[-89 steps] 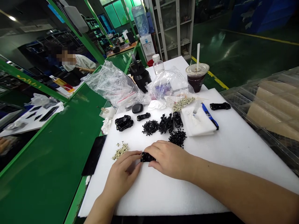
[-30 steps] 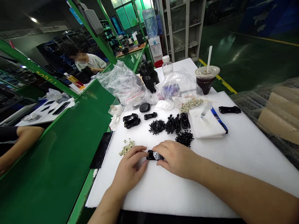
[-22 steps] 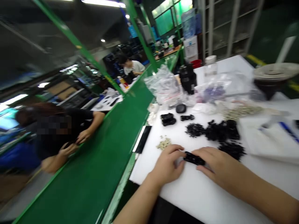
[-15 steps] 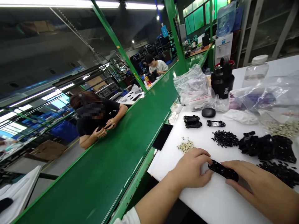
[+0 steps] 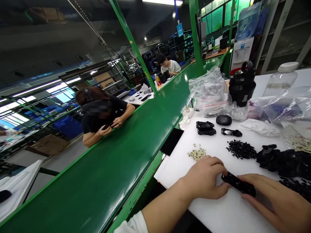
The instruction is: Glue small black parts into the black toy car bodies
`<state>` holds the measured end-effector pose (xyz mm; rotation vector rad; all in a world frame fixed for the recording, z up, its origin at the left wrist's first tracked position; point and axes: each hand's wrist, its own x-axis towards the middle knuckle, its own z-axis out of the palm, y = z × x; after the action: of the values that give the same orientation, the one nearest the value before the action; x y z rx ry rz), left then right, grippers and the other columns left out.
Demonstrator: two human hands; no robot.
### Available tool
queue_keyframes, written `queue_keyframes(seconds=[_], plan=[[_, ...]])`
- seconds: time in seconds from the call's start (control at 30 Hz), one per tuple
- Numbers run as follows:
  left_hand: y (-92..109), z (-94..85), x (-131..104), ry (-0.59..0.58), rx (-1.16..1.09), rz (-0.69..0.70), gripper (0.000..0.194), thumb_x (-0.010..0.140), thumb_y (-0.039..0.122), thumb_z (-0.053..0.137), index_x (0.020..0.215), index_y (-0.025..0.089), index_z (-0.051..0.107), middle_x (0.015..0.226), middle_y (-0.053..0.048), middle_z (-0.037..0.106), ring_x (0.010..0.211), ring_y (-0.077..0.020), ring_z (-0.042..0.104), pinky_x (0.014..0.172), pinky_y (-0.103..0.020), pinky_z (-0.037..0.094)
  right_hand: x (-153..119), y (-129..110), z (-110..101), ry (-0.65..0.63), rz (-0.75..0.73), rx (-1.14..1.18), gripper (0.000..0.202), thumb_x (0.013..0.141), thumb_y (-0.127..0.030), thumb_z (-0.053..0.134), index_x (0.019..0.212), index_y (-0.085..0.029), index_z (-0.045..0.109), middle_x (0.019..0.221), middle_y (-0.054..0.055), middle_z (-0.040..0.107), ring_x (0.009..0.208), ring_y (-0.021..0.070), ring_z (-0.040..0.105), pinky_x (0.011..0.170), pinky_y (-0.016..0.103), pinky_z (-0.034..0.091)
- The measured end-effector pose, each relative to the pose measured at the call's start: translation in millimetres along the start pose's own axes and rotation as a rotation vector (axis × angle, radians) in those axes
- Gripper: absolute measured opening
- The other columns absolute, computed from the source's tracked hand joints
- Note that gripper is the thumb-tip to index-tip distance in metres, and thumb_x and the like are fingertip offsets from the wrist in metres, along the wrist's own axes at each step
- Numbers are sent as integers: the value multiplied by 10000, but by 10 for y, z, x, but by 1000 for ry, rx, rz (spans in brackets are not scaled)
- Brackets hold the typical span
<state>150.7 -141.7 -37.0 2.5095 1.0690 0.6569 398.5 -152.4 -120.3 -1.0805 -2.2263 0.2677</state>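
A black toy car chassis lies low over the white table, one end toward each hand. My left hand pinches its left end between thumb and fingers. Around its right end, my right hand has the thumb on the near side and the fingers on the far side. Beyond my left hand is a small heap of pale tiny parts. A pile of small black parts lies farther right, with larger black pieces beside it. More car chassis sit farther back, one of them silver-topped.
A green conveyor runs along the left of the white table. At the back are plastic bags, a black bottle, a clear jar and a black mouse. A co-worker sits across the conveyor.
The camera view has shifted, so the table's things appear farther right. Both hands keep hold of the chassis in much the same pose.
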Motion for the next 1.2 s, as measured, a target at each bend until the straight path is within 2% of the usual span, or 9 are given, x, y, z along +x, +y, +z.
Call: queue_keyframes(seconds=[0.1, 0.3, 0.4, 0.53, 0.73, 0.93, 1.07, 1.2], plan=[[-2, -6, 2, -1, -1, 1, 236, 778, 316, 671, 950, 156, 646, 1001, -81, 669, 906, -205, 639, 887, -340, 507, -38, 27, 31, -94, -84, -99, 460, 905, -518, 599, 1305, -292, 590, 1230, 38, 666, 1036, 281, 681, 872, 407, 597], [5, -18, 9, -16, -3, -3, 226, 790, 314, 675, 945, 154, 645, 1013, -84, 665, 926, -204, 638, 906, -347, 500, -99, 117, 36, -143, -76, -114, 473, 919, -530, 580, 1336, -312, 537, 1261, 41, 643, 1080, 288, 656, 904, 449, 584], [13, -29, 6, -28, 2, -22, 235, 785, 310, 684, 963, 162, 641, 1023, -83, 662, 930, -210, 633, 913, -356, 501, -52, 8, -11, -151, -19, -63, 451, 922, -516, 573, 1313, -295, 543, 1263, 51, 636, 1108, 301, 636, 950, 482, 552], [60, -72, 5, -26, -30, -44, 220, 784, 288, 683, 964, 176, 626, 1038, -87, 646, 939, -222, 617, 910, -367, 505, 91, -271, -167, -162, 60, 17, 363, 948, -429, 540, 1277, -274, 550, 1222, 64, 643, 1109, 296, 622, 956, 488, 538], [126, -163, 42, -43, -121, -162, 178, 780, 200, 677, 934, 210, 588, 1045, -69, 602, 1000, -223, 571, 916, -371, 489, 355, -569, -477, -271, 151, 170, 342, 916, -167, 547, 1248, -247, 546, 1206, 65, 619, 1126, 248, 581, 973, 443, 513], [96, -176, 68, -63, -157, -217, 224, 771, 136, 667, 940, 232, 555, 1080, -43, 578, 1028, -212, 559, 918, -368, 476, 444, -667, -591, -280, 201, 247, 370, 844, -39, 558, 1167, -218, 572, 1133, 61, 616, 1053, 242, 572, 931, 447, 506], [74, -170, 64, -71, -145, -206, 248, 792, 122, 641, 982, 241, 536, 1101, -38, 573, 1048, -211, 550, 938, -381, 464, 444, -674, -593, -265, 198, 260, 321, 829, -23, 580, 1101, -194, 583, 1115, 69, 617, 1037, 243, 567, 935, 442, 499], [40, -156, 46, -62, -125, -226, 271, 816, 158, 636, 1040, 243, 510, 1067, -43, 586, 997, -215, 560, 892, -398, 486, 457, -665, -590, -262, 200, 254, 301, 829, -25, 596, 1086, -182, 586, 1094, 74, 621, 1019, 241, 568, 921, 431, 501]])
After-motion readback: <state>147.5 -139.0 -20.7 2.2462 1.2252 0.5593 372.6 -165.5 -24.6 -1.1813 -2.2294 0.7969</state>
